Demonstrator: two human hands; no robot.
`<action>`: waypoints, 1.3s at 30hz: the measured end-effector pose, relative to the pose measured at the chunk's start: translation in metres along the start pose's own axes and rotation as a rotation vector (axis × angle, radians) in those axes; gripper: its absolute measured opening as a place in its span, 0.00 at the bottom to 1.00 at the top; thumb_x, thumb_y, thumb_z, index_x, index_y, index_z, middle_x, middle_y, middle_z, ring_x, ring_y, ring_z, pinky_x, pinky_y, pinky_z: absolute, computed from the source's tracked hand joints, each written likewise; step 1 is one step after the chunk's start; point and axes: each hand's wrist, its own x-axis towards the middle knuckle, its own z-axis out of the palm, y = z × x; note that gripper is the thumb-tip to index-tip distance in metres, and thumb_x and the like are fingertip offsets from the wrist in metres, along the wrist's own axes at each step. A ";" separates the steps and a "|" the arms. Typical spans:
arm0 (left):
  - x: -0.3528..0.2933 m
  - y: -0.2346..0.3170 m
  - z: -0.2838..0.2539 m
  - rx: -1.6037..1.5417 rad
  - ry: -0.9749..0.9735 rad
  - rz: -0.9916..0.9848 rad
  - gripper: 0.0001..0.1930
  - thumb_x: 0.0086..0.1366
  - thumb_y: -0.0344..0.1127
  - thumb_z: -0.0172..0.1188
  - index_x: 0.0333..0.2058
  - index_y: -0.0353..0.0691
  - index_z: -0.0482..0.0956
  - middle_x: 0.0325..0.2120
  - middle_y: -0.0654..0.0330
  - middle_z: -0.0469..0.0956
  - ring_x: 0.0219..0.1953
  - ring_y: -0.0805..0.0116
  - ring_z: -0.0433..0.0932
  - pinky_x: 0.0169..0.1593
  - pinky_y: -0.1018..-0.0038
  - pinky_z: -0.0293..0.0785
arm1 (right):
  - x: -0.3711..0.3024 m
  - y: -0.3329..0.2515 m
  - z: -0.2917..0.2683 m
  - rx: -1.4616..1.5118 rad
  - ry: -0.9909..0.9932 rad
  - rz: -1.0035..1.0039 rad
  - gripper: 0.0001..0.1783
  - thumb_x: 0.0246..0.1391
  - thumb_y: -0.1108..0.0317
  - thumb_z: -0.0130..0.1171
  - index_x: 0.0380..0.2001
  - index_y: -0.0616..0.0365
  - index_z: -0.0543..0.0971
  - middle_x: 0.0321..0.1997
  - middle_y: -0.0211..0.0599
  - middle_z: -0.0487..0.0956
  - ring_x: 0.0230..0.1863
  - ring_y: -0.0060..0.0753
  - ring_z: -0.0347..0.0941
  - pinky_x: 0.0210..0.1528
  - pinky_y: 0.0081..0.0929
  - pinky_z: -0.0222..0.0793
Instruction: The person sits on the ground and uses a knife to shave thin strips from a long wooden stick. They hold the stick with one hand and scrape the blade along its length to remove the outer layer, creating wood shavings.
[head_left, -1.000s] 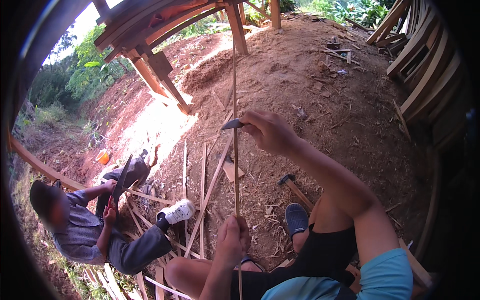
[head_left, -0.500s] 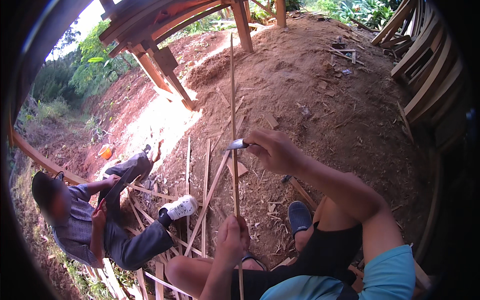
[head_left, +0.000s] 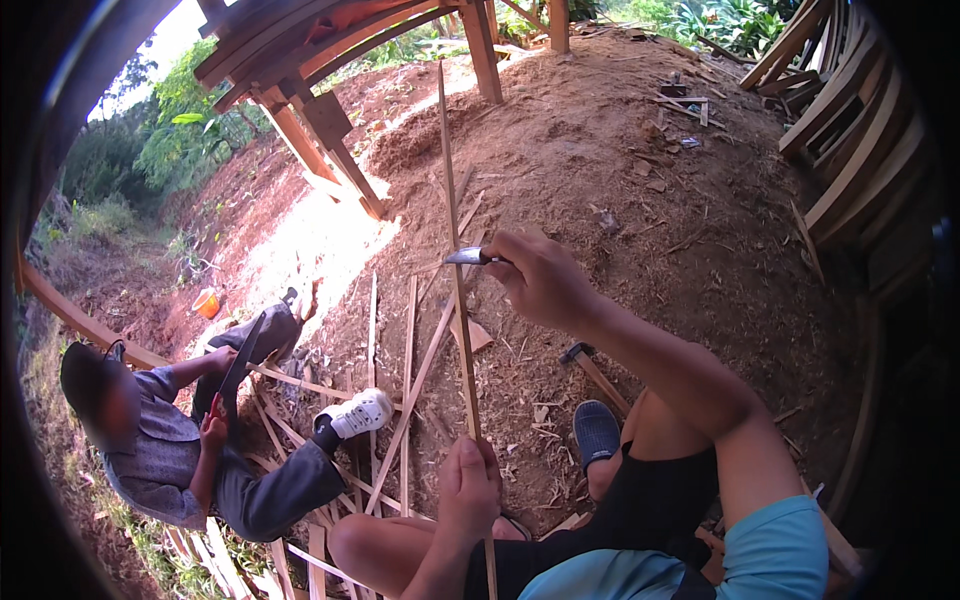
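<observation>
Bare dirt (head_left: 640,200) ahead open; strips (head_left: 410,370), co-worker (head_left: 170,440) crowd left.

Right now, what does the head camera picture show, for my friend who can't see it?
A person's left hand grips a long thin bamboo strip standing upright, while the right hand presses a small knife against it. Below left, another person sits on the dirt ground among scattered strips, holding a long blade.

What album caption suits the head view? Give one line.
Left hand steadies a bamboo strip; right hand sets a knife against it.
</observation>
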 end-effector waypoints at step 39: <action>-0.011 0.007 -0.001 0.081 -0.116 -0.036 0.19 0.71 0.49 0.37 0.29 0.41 0.65 0.13 0.68 0.61 0.13 0.82 0.60 0.15 0.82 0.55 | 0.035 0.045 -0.022 -0.055 0.116 0.316 0.07 0.58 0.66 0.53 0.33 0.59 0.71 0.20 0.38 0.75 0.16 0.30 0.69 0.18 0.29 0.62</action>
